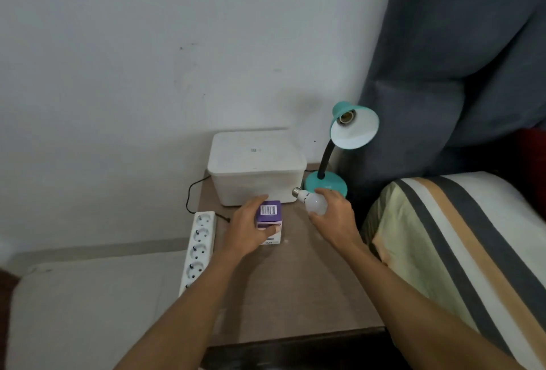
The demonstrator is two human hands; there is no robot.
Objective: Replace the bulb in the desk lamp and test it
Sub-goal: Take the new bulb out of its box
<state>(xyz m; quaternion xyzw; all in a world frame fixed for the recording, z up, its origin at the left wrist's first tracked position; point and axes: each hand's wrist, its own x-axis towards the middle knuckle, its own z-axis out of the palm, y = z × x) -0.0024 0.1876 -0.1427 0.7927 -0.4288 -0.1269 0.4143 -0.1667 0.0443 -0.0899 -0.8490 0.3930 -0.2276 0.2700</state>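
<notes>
Teal lamp [339, 145] stands at the table's [295, 296] back right corner, its shade tipped toward the person so the bare socket [346, 117] faces out, ready for a bulb. The right hand [334, 216] wraps its grip round the globe of the white bulb [311, 201], leaving the screw base free and pointing up-left, probably for threading in. The left hand [251, 226] pinches the purple box [269, 220] on the table, steadying it.
</notes>
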